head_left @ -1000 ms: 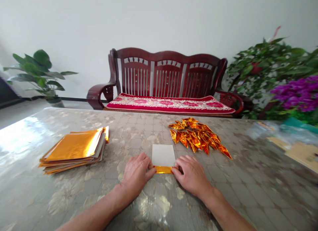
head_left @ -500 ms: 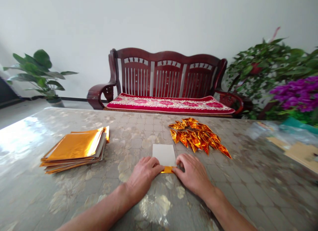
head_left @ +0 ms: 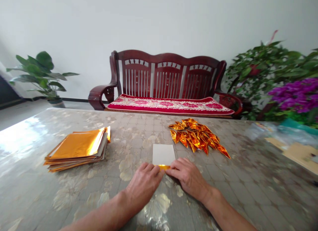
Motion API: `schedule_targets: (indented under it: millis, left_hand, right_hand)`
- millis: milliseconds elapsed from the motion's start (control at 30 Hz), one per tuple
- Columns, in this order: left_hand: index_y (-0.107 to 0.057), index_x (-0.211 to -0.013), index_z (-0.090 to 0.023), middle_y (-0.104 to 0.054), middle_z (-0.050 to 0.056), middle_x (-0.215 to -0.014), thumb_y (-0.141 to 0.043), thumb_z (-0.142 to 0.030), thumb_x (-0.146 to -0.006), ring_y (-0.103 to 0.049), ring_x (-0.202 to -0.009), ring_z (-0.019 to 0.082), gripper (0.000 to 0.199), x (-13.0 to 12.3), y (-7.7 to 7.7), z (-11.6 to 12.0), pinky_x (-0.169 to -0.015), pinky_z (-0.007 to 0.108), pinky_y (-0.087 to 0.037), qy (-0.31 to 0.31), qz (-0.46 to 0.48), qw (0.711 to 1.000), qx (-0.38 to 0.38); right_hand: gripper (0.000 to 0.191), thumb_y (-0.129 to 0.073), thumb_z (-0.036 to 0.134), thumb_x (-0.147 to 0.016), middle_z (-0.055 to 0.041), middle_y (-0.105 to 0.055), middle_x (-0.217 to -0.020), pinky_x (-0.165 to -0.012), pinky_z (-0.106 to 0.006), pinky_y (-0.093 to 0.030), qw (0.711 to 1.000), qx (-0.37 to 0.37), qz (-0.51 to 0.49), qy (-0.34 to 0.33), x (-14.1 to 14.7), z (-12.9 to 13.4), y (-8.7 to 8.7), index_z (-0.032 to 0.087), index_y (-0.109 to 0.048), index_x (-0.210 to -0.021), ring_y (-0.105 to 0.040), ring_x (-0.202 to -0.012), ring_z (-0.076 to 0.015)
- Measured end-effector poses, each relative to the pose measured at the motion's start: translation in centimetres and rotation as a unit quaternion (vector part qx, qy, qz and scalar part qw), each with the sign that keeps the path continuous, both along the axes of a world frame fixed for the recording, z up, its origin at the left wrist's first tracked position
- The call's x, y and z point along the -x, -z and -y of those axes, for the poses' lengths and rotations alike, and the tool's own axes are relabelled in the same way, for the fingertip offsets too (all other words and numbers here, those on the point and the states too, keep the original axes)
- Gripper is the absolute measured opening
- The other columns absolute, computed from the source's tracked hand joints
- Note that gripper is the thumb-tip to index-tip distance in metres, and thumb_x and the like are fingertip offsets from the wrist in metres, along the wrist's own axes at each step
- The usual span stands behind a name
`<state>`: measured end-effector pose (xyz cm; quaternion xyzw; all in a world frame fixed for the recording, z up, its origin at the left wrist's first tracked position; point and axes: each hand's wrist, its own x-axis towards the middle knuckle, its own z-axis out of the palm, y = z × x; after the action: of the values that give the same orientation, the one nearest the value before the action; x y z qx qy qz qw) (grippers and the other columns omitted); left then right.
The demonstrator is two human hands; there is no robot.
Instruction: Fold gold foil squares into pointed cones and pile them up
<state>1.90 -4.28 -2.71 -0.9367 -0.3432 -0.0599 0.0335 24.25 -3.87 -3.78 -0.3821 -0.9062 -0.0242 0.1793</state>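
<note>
Pinching now with left hand (head_left: 147, 178) and right hand (head_left: 188, 176) along the near gold fold (head_left: 163, 166) of a paper sheet (head_left: 163, 153), flat on the table (head_left: 134, 128); probably light, slick, easily creased, best held by both corners

Patterned table (head_left: 238, 191), foil stack (head_left: 77, 144), folded gold pieces (head_left: 198, 137), pale sheet (head_left: 163, 153)

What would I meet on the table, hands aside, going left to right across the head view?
Stack of gold-faced sheets, pale sheet with gold near edge, pile of folded gold foil pieces, brown cardboard or paper.
</note>
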Motion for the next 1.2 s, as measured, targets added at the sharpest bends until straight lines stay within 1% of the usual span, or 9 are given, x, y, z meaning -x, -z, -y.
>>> schedule_targets:
  millis: [200, 433, 600, 667, 733, 833, 933, 1033, 1200]
  left_hand:
    - [-0.062, -0.101, -0.017, -0.064, 0.006, -0.096, -0.058, -0.015, -0.094, -0.060, -0.087, 0.024, 0.009, -0.1, 0.3, 0.6, -0.076, 0.038, -0.045, -0.028, -0.021, 0.999, -0.002]
    - [-0.065, -0.099, -0.014, -0.065, 0.008, -0.093, -0.055, -0.010, -0.092, -0.061, -0.084, 0.024, 0.013, 0.5, 0.1, 1.0, -0.072, 0.037, -0.047, -0.061, -0.064, 0.996, -0.002]
    - [-0.065, -0.099, -0.014, -0.065, 0.009, -0.093, -0.052, -0.006, -0.091, -0.062, -0.083, 0.024, 0.017, 0.9, -0.1, 0.9, -0.073, 0.036, -0.048, -0.073, -0.067, 0.995, 0.004]
    - [-0.064, -0.100, -0.015, -0.065, 0.008, -0.095, -0.051, -0.007, -0.092, -0.062, -0.085, 0.024, 0.018, 1.1, -0.3, 0.5, -0.075, 0.037, -0.048, -0.084, -0.050, 0.995, 0.012]
    - [-0.064, -0.102, -0.018, -0.064, 0.008, -0.098, -0.051, -0.011, -0.093, -0.063, -0.088, 0.025, 0.017, 1.3, -0.5, 0.0, -0.078, 0.038, -0.048, -0.113, -0.023, 0.993, 0.019]
    - [-0.063, -0.102, -0.019, -0.062, 0.008, -0.100, -0.054, -0.025, -0.095, -0.062, -0.092, 0.026, 0.012, 1.5, -0.8, -0.9, -0.081, 0.040, -0.048, -0.185, 0.022, 0.982, 0.027]
    - [-0.062, -0.099, -0.018, -0.060, 0.008, -0.099, -0.055, -0.037, -0.094, -0.061, -0.094, 0.028, 0.020, 1.3, -0.7, -1.6, -0.083, 0.042, -0.047, -0.232, 0.058, 0.970, 0.036]
    - [-0.061, -0.098, -0.017, -0.060, 0.008, -0.099, -0.055, -0.037, -0.094, -0.060, -0.097, 0.028, 0.020, 1.1, -0.6, -2.0, -0.085, 0.042, -0.046, -0.252, 0.085, 0.963, 0.052]
    - [-0.061, -0.093, -0.018, -0.060, 0.007, -0.101, -0.056, -0.028, -0.091, -0.060, -0.098, 0.025, 0.011, 1.2, -0.4, -2.2, -0.087, 0.038, -0.045, -0.264, 0.140, 0.950, 0.089]
  right_hand:
    - [0.024, -0.048, 0.018, -0.100, -0.0011, -0.067, -0.087, -0.073, -0.033, -0.030, 1.000, -0.002, -0.005, -0.003, -0.3, 0.3, -0.4, 0.026, -0.070, -0.100, -0.053, -0.079, -0.0163]
    - [0.028, -0.045, 0.012, -0.097, -0.0004, -0.071, -0.087, -0.073, -0.033, -0.030, 0.998, -0.016, -0.065, -0.008, -1.7, 0.3, -0.1, 0.023, -0.069, -0.087, -0.054, -0.077, -0.0157]
    - [0.030, -0.045, 0.008, -0.094, -0.0003, -0.071, -0.085, -0.075, -0.034, -0.032, 0.998, -0.016, -0.068, 0.008, -2.1, 0.5, -0.2, 0.021, -0.067, -0.080, -0.054, -0.076, -0.0158]
    - [0.031, -0.044, 0.007, -0.094, -0.0009, -0.070, -0.083, -0.075, -0.034, -0.032, 0.997, -0.020, -0.073, 0.013, -1.9, 0.5, -0.2, 0.020, -0.066, -0.077, -0.054, -0.077, -0.0159]
    - [0.031, -0.044, 0.007, -0.093, -0.0016, -0.069, -0.082, -0.074, -0.034, -0.032, 0.997, -0.019, -0.077, 0.018, -1.6, 0.5, -0.2, 0.020, -0.066, -0.077, -0.054, -0.077, -0.0160]
    - [0.030, -0.044, 0.005, -0.092, -0.0027, -0.069, -0.086, -0.075, -0.034, -0.034, 0.997, -0.009, -0.078, 0.025, -1.3, 0.5, 0.0, 0.020, -0.068, -0.082, -0.055, -0.079, -0.0167]
    - [0.029, -0.046, 0.004, -0.090, -0.0030, -0.070, -0.090, -0.078, -0.035, -0.035, 0.997, 0.001, -0.077, 0.023, -1.1, 0.4, 0.1, 0.021, -0.069, -0.087, -0.056, -0.083, -0.0180]
    - [0.028, -0.048, 0.004, -0.089, -0.0031, -0.070, -0.091, -0.079, -0.035, -0.036, 0.997, 0.008, -0.075, 0.021, -1.0, 0.3, 0.1, 0.021, -0.070, -0.089, -0.056, -0.085, -0.0185]
    - [0.028, -0.049, 0.003, -0.086, -0.0035, -0.070, -0.091, -0.078, -0.034, -0.037, 0.996, 0.003, -0.084, 0.022, -0.7, 0.2, -0.1, 0.021, -0.071, -0.089, -0.057, -0.084, -0.0181]
